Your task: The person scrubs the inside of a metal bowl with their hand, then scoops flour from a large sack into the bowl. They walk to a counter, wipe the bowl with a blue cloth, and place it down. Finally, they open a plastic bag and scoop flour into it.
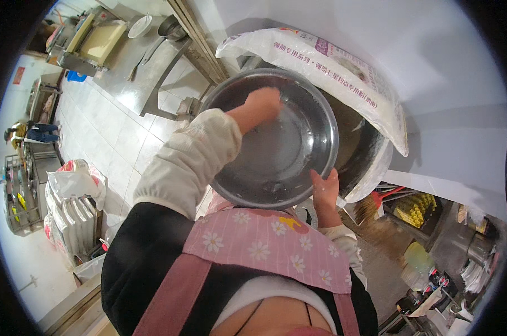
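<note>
A wide grey metal basin (274, 147) is tilted in front of my chest, with wet-looking patches and small specks inside it. My left hand (265, 104), blurred, is curled over the far left part of its inside; whether the fingers hold anything cannot be told. At the near right rim, my right hand (325, 191) grips the basin, thumb and a finger showing at the edge. Behind the basin is a large dark-walled container (354, 147) with a pale plastic edge. A white printed woven sack (320, 63) lies across its far side.
A steel table (123, 84) with a ladle, brush and bowls stands at the upper left, beside a machine (96, 42). Stacked white sacks (71, 222) are at the left. A broom (367, 206) and a crate of yellow items (417, 210) lie at the lower right. A wall rises behind.
</note>
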`<state>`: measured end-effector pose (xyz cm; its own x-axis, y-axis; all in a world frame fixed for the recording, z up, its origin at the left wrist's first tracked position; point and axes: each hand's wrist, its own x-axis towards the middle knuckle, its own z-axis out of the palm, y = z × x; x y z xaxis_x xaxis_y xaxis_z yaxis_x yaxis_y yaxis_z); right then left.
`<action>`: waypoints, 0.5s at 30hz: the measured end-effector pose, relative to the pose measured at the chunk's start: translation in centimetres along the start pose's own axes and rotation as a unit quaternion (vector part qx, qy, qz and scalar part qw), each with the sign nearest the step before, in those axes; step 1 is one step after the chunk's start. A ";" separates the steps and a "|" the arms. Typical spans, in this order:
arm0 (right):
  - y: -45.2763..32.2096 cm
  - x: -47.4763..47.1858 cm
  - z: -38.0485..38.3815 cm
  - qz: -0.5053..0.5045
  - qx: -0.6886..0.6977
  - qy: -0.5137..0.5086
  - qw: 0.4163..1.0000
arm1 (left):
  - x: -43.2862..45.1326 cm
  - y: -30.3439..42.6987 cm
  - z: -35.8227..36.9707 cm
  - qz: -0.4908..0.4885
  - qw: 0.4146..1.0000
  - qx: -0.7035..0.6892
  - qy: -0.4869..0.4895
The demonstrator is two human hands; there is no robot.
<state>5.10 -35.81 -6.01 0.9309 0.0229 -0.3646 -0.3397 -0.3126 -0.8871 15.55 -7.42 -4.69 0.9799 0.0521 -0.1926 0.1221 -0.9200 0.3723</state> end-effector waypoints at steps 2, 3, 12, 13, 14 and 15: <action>-0.4 0.1 -0.1 -0.019 0.010 -0.013 1.000 | 3.7 0.5 -1.3 -0.038 0.999 -0.025 0.005; -0.6 0.2 -0.1 -0.023 0.036 -0.024 0.999 | 5.1 1.1 -2.1 -0.062 0.997 -0.037 0.002; -0.3 2.1 -1.1 -0.064 -0.005 -0.039 0.997 | -0.4 12.3 0.9 0.417 0.895 0.081 -0.137; -0.3 2.1 -1.1 -0.092 -0.004 -0.060 0.994 | -2.1 12.3 1.8 0.511 0.840 0.113 -0.143; -0.4 2.1 -1.1 -0.096 0.000 -0.072 0.993 | -3.1 12.3 2.2 0.601 0.771 0.151 -0.149; -0.5 2.0 -1.1 -0.088 0.010 -0.086 0.992 | -3.1 12.3 2.4 0.569 0.797 0.131 -0.151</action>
<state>7.32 -36.70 -6.01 0.9397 0.2384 -0.2452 -0.1783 -0.2703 -0.9461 13.63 -19.81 -1.72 0.3441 -0.9346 -0.0900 -0.8955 -0.3555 0.2677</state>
